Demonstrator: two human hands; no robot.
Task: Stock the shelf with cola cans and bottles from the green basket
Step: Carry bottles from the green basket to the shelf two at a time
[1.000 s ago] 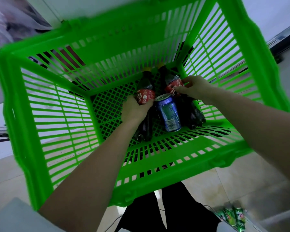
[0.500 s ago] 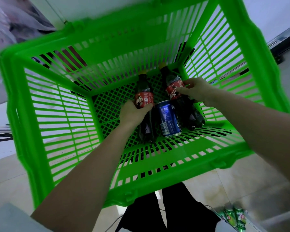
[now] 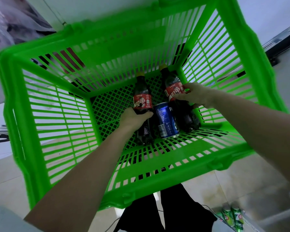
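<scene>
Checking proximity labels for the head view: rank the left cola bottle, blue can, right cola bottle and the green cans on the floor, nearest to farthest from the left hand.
1. Left cola bottle: in the left hand itself, fingers wrapped below its red label.
2. Blue can: lying just right of that bottle, mid-basket.
3. Right cola bottle: beyond the can, at the basket's right wall, held by the right hand.
4. Green cans: outside the basket, on the floor, bottom right.

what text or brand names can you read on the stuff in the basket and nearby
"P": white letter on the blue can, the rest of the word turned out of sight.
"可": one white character that seems to read so on the red label of the left bottle; its small print is too small to read.
Right bottle: similar white characters on red, partly covered by the right hand, not readable.
Green cans at lower right: labels blurred, unreadable.
</scene>
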